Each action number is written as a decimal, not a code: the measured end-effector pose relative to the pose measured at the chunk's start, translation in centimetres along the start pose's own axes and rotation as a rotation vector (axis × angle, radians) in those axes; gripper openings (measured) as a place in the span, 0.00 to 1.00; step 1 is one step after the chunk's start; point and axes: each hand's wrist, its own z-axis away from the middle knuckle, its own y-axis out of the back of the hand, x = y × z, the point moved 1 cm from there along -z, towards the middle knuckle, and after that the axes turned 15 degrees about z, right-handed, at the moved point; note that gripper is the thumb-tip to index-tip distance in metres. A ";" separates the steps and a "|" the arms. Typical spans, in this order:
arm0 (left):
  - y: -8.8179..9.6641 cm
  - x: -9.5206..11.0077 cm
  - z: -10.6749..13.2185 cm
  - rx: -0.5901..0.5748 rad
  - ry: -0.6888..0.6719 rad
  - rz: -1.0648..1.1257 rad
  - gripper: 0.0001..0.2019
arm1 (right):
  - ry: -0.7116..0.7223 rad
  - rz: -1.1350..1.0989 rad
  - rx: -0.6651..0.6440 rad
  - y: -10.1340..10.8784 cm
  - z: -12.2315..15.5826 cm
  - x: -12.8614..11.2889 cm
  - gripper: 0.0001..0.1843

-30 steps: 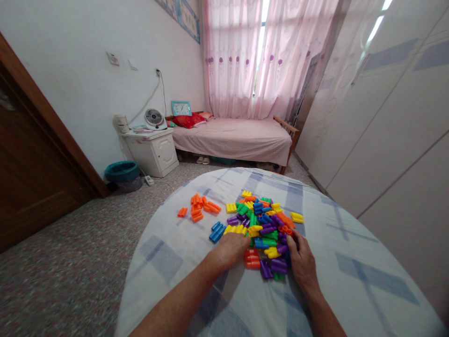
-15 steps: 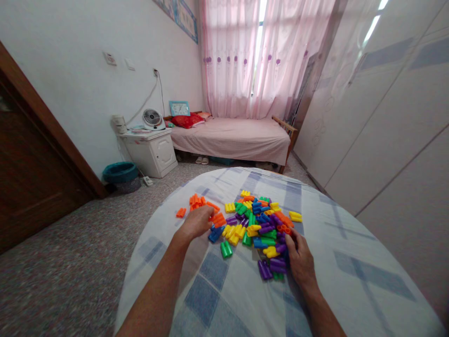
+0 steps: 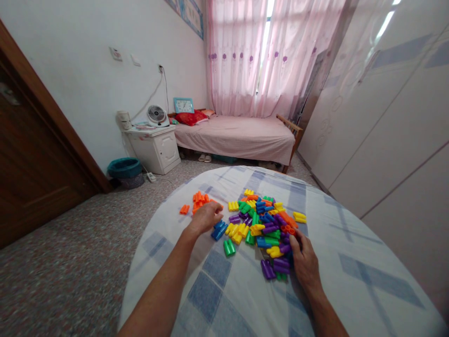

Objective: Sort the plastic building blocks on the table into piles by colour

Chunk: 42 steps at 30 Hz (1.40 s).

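My left hand [image 3: 207,217] is at the left of the scattered plastic blocks, fingers curled inward. Whatever lies within or under it is hidden. Just beyond it is a small heap of orange blocks [image 3: 199,198], with one orange block [image 3: 184,209] apart to the left. Blue blocks [image 3: 219,230] lie by its thumb, and a green block [image 3: 229,247] is nearer me. My right hand [image 3: 306,260] rests against the right edge of the mixed pile, fingers loosely bent and apart. Beside its fingertips are orange blocks [image 3: 288,229] and purple blocks [image 3: 281,266]. Yellow blocks [image 3: 237,232] lie between the hands.
A checked cloth [image 3: 210,299] covers the round table. Beyond it stand a bed [image 3: 235,133], a white cabinet [image 3: 154,150] with a fan [image 3: 157,115] on top, and a lined bin [image 3: 125,169]. A pale wardrobe [image 3: 379,121] runs along the right.
My left hand has shifted slightly right; the orange blocks that showed at its fingertips are now out of sight. My right hand stays at the pile's edge. The view has turned a little left.
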 end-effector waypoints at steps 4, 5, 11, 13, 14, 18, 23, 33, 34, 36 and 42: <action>-1.7 1.1 0.3 -0.020 -0.047 0.005 0.13 | 0.009 -0.003 0.002 -0.1 -0.1 0.2 0.34; -2.1 1.3 0.3 -0.017 -0.050 -0.004 0.13 | 0.014 -0.005 0.003 -0.1 0.0 0.2 0.34; -3.8 2.2 0.6 -0.086 -0.062 -0.080 0.12 | 0.039 -0.010 0.020 0.0 0.2 0.1 0.33; -4.3 2.7 0.7 -0.095 -0.068 -0.083 0.11 | 0.034 -0.011 0.020 0.0 0.3 -0.1 0.32; -4.5 3.0 0.8 -0.112 -0.080 -0.070 0.11 | 0.033 -0.010 0.019 0.0 0.3 -0.2 0.32; -4.3 3.7 1.0 -0.183 -0.165 0.026 0.12 | 0.030 -0.007 0.022 0.1 0.4 -0.2 0.31; -2.2 2.9 1.0 -0.062 0.033 -0.134 0.16 | 0.043 -0.002 0.025 0.0 0.3 -0.1 0.31; -4.1 3.6 1.2 -0.211 -0.006 -0.117 0.12 | 0.040 -0.030 0.020 0.2 0.6 -0.4 0.30; -4.3 3.8 1.3 -0.218 -0.024 -0.105 0.12 | 0.038 -0.028 0.018 0.2 0.6 -0.4 0.30; -4.4 4.2 1.5 -0.206 -0.043 -0.097 0.12 | 0.039 -0.032 0.020 0.2 0.7 -0.5 0.30; -4.4 4.8 1.6 -0.067 -0.141 0.034 0.11 | 0.042 -0.239 0.005 0.9 0.9 -1.3 0.24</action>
